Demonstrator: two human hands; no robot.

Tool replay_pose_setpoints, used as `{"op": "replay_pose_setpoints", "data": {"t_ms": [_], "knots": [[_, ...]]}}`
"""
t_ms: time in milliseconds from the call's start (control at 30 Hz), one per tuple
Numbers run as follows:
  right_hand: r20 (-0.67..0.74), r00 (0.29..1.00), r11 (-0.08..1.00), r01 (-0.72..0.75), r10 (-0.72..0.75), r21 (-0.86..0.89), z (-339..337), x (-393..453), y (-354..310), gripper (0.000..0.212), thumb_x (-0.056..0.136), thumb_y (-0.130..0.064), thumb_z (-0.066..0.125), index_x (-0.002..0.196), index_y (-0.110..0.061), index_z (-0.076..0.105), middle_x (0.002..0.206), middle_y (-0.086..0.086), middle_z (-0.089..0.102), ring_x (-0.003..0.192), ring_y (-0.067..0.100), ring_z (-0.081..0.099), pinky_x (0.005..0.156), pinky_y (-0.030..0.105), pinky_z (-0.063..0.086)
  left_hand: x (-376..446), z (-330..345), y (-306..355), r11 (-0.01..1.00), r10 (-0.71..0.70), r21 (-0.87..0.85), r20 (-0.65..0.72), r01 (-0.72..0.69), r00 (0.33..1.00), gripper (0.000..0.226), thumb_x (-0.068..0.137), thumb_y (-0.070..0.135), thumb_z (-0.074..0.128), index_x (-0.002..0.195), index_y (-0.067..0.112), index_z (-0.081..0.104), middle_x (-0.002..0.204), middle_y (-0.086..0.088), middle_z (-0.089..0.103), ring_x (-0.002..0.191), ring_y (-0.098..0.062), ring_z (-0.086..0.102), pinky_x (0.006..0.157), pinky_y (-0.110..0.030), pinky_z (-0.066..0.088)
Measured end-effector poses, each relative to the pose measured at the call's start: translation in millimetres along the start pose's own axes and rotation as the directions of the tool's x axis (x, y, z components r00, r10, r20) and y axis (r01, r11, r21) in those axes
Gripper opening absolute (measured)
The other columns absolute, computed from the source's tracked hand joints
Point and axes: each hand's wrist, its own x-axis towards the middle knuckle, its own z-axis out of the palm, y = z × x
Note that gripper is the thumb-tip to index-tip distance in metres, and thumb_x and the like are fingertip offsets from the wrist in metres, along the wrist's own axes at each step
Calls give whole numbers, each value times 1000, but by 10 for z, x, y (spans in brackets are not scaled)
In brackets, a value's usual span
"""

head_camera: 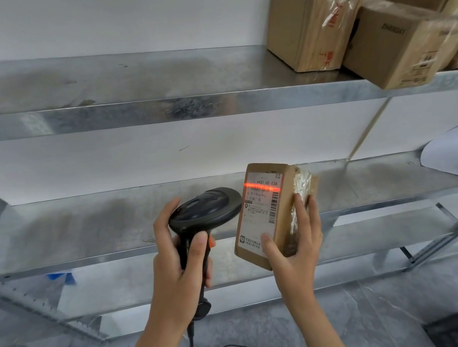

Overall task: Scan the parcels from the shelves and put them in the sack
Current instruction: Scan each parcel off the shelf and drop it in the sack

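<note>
Parcel [267, 212] being held label-out in right hand [292, 241], left hand [176, 262] gripping scanner [203, 210] (red beam crossing label), 3 boxes [315, 24] sitting on upper shelf [121, 109].

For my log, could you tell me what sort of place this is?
Probably a parcel sorting or storage room: bare metal shelves, taped cardboard boxes and a handheld scanner reading a labelled parcel.
</note>
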Motion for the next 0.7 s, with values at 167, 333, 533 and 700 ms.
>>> {"op": "replay_pose_setpoints", "data": {"t_ms": [167, 333, 533, 700], "knots": [[125, 991, 998, -45, 39, 43, -26, 236, -69, 83, 71, -47, 66, 147, -54, 33, 160, -28, 16, 144, 9, 25, 105, 55, 46, 120, -141, 43, 998, 33, 53, 68, -37, 997, 50, 87, 50, 57, 133, 56, 37, 88, -6, 67, 55, -25, 57, 49, -35, 52], [377, 925, 998, -54, 41, 24, -126, 754, -159, 80, 67, -46, 67, 141, -59, 40, 156, -21, 26, 143, 12, 33, 102, 52, 51, 542, -457, 298, 916, 192, 294, 281, -275, 940, 52, 93, 47, 50, 134, 68, 25, 94, 21, 66, 58, -13, 60, 56, -25, 53], [428, 903, 999, -25, 42, -45, -157, 917, -196, 79, 66, -50, 65, 141, -60, 40, 157, -17, 28, 142, 17, 32, 108, 56, 43, 791, -619, 423, 784, 283, 427, 399, -450, 872, 52, 95, 69, 40, 140, 67, 14, 99, 36, 59, 74, 7, 62, 67, -5, 44], [433, 899, 998, -40, 57, -48, -184, 917, -193, 78, 65, -52, 63, 140, -59, 40, 156, -16, 30, 142, 18, 32, 108, 56, 43, 807, -562, 365, 666, 355, 460, 497, -587, 792, 54, 98, 68, 35, 146, 62, 11, 123, 35, 49, 81, -16, 61, 70, -15, 47]]}}
